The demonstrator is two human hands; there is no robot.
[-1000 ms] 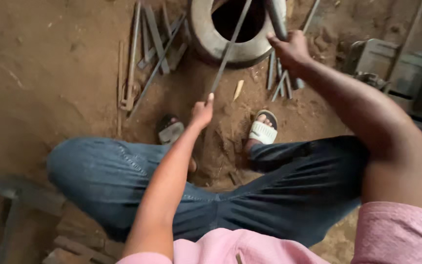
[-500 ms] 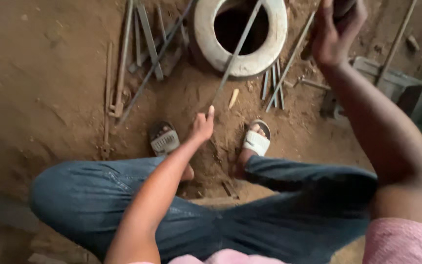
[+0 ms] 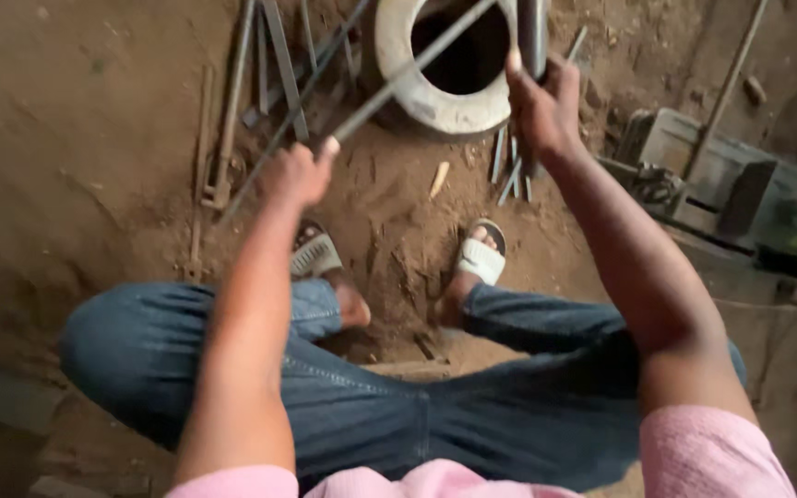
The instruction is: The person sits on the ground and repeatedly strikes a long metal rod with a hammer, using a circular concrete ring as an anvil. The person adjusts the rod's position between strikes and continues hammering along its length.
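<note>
Two rods are gripped at this moment, one in each hand. Half a second ago the left hand point(image 3: 299, 173) was held open and flat, fingers pointing up toward the ring; it is now closed in a fist around the near end of a long thin metal rod point(image 3: 408, 72), which had earlier been lying just beyond the fingertips. The right hand point(image 3: 541, 103), which had been raised higher and farther to the right of the ring, has been brought down against the ring's right rim and is wrapped around a thicker grey bar point(image 3: 533, 32). From the left fist the thin rod runs up and to the right, across the rim of the pale concrete ring point(image 3: 435, 109) and over its dark opening. The grey bar stands nearly upright out of the right fist, at the ring's right edge, its top cut off by the frame. Both forearms are stretched forward over bent knees in blue jeans point(image 3: 371, 406), the left arm almost straight, the right bent at the elbow. Below the ring two white sandals point(image 3: 483, 256) are planted on the dirt, and left of the ring loose metal strips point(image 3: 269, 83) are scattered.
</note>
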